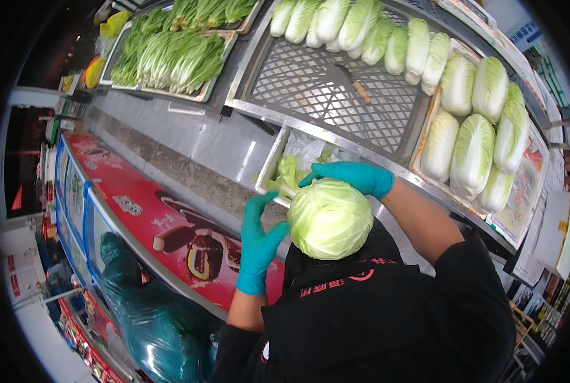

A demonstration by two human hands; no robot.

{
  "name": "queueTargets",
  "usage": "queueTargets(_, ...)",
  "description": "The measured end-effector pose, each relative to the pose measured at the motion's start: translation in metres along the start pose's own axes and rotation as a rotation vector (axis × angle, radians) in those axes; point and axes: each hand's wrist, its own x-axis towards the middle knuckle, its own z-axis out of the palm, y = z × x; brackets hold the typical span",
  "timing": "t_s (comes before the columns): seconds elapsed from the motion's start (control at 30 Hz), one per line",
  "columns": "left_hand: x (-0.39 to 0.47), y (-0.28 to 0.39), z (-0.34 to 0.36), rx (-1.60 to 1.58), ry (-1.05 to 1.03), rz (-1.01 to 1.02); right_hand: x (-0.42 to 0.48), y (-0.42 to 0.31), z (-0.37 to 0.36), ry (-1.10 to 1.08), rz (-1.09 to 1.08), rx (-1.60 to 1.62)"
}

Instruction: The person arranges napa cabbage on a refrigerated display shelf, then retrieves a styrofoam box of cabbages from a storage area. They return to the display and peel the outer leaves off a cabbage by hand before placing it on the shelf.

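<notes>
A round pale-green cabbage (pixel 330 219) is held up in front of my black apron (pixel 361 316). My right hand (pixel 354 178), in a teal glove, curves around its far side and grips it. At the cabbage's left, my left hand (pixel 258 239), gloved alike, has thumb and fingers spread. Its thumb tip comes close to the cabbage; whether they touch I cannot tell. Beyond my right hand stands a white box (pixel 271 165) with loose green leaves (pixel 287 174) and clear plastic. A knife with a wooden handle (pixel 361 92) lies on the dark lattice tray (pixel 294 91).
Napa cabbages (pixel 474 148) fill the crate at right, and more (pixel 335 21) line the tray's back. Leafy greens (pixel 170 62) lie in crates at far left. A red-sided chest freezer (pixel 136 191) and a dark green plastic bag (pixel 160 325) are on my left.
</notes>
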Motion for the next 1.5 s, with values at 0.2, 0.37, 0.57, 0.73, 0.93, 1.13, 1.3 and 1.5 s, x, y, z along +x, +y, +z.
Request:
queueTargets(0.2, 0.036, 0.066, 0.001, 0.354, -0.413, 0.158, -0.003, -0.021, 0.029, -0.047, -0.021, -0.014)
queueTargets(0.37, 0.039, 0.074, 0.007, 0.755, -0.428, 0.33, -0.01, -0.019, 0.015, 0.009, -0.007, -0.107)
queueTargets(0.57, 0.046, 0.038, -0.003, 0.708, -0.148, 0.356, -0.029, -0.023, 0.016, 0.069, 0.075, 0.01)
queueTargets(0.73, 0.06, -0.083, -0.02, 0.306, 0.227, -0.075, -0.025, -0.014, 0.017, 0.065, -0.019, -0.024)
queueTargets(0.93, 0.07, -0.156, 0.009, 0.068, 0.168, -0.371, -0.033, -0.024, 0.027, 0.147, -0.057, -0.083)
queueTargets(1.13, 0.098, -0.185, 0.01, -0.424, 0.329, -0.491, -0.026, -0.017, 0.02, 0.113, -0.087, -0.095)
queueTargets(1.3, 0.09, -0.154, 0.023, -0.17, 0.2, -0.438, -0.02, -0.01, 0.011, 0.066, -0.208, -0.266)
queueTargets(1.5, 0.049, -0.07, 0.039, -0.848, -0.37, -0.308, -0.021, -0.013, 0.003, 0.16, -0.205, -0.234)
